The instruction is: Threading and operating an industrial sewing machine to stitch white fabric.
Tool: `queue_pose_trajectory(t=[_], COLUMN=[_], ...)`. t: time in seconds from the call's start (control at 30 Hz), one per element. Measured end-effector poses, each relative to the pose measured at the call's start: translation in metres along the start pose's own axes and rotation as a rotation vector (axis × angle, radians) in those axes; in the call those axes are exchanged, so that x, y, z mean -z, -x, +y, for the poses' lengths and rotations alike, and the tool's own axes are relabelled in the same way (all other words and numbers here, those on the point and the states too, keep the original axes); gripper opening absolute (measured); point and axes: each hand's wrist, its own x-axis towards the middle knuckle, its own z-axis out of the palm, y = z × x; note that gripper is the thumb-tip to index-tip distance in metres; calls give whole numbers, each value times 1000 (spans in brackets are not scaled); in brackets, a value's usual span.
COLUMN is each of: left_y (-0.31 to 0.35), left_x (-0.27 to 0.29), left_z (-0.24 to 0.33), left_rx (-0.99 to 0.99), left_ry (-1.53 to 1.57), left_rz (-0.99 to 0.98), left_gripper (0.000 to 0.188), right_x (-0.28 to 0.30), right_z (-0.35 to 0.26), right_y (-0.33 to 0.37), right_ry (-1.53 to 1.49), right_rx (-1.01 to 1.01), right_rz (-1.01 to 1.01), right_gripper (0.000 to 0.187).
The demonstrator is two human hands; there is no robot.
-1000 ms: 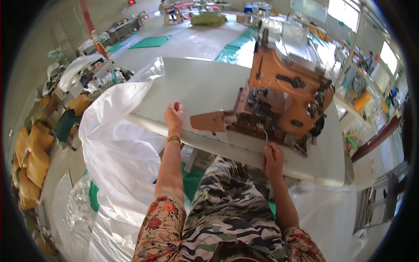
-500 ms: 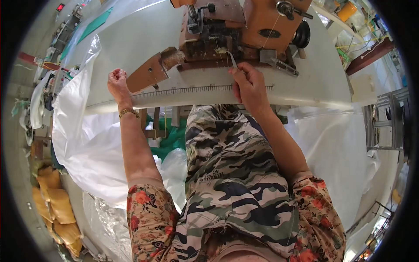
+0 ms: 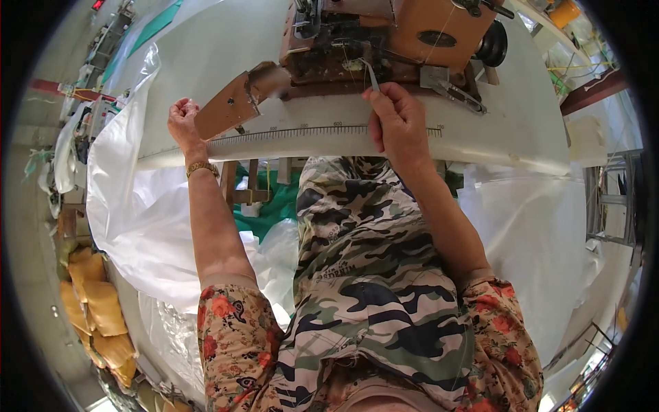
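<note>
My right hand (image 3: pixel 399 123) is closed around metal tweezers (image 3: pixel 372 77). Their tips reach into the opened lower front of an orange-brown sewing machine (image 3: pixel 434 34), beside thin pale threads (image 3: pixel 349 60). Dark, worn parts and whitish lint surround the tips. Whether the tips grip a thread is too small to tell. At the table's front edge, my left hand (image 3: pixel 184 123) has its fingers curled together next to the machine's swung-out brown cover plate (image 3: pixel 226 108). Anything inside those fingers is hidden.
A printed ruler scale (image 3: pixel 295 132) runs along the front of the white table (image 3: pixel 508 130). White plastic sheeting (image 3: pixel 123 158) hangs over its left side. More pale sheeting (image 3: pixel 522 233) hangs at the right. Folded yellow-brown bundles (image 3: pixel 103 309) lie on the floor at left.
The view has shifted a little, so the machine sits higher and further right. The tweezers stay at the machine's opening; the left hand keeps its curled pose by the cover plate.
</note>
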Motion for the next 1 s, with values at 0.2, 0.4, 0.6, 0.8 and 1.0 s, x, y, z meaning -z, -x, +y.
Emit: queue_pose_trajectory(t=[0.2, 0.4, 0.6, 0.8, 1.0], left_y=[1, 3, 4, 2, -1], left_x=[-1, 1, 0, 2, 0], left_z=[3, 4, 13, 8, 4], left_rx=[-8, 41, 26, 31, 23], left_ry=[-70, -60, -84, -60, -27], left_rz=[3, 5, -26, -15, -13], left_gripper=[11, 13, 16, 17, 16], right_x=[-1, -13, -17, -20, -20], right_z=[-1, 3, -2, -3, -1], right_y=[-3, -8, -13, -19, -24], right_ry=[-30, -85, -54, -116, -166], right_rx=[-42, -55, -57, -127, -121], right_rz=[34, 53, 115, 139, 113], right_gripper=[21, 19, 17, 17, 17])
